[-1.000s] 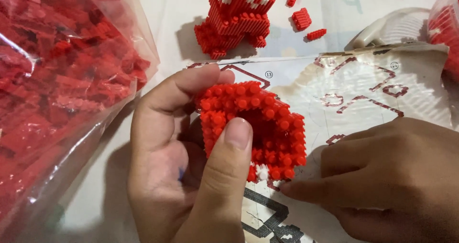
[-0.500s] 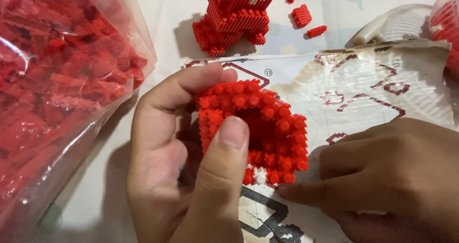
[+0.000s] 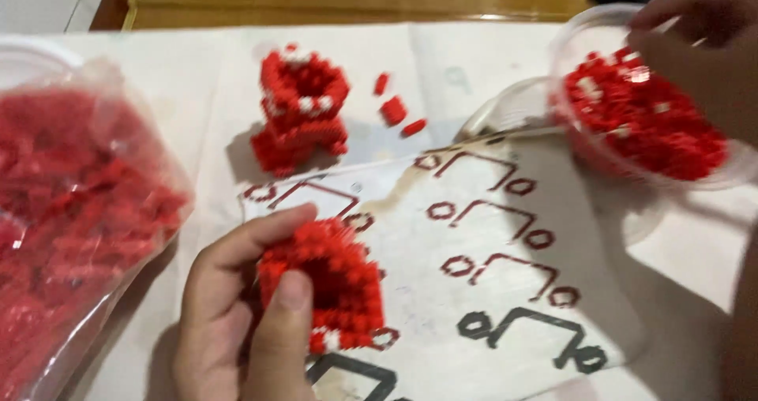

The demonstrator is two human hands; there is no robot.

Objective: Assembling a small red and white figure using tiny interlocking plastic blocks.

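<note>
Red brick model (image 3: 332, 286), gripped in left hand (image 3: 237, 314)

2 red block models (image 3: 328, 286) (1 held), 3 loose bricks (image 3: 393, 110), 1 bag (image 3: 75, 219), 1 tub (image 3: 643, 93)

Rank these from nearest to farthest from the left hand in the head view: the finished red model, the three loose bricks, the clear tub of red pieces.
Measured from the left hand:
1. Finished red model, straight up the table from the hand.
2. Loose bricks, just right of that model.
3. Clear tub, far right, beneath the right hand.
</note>
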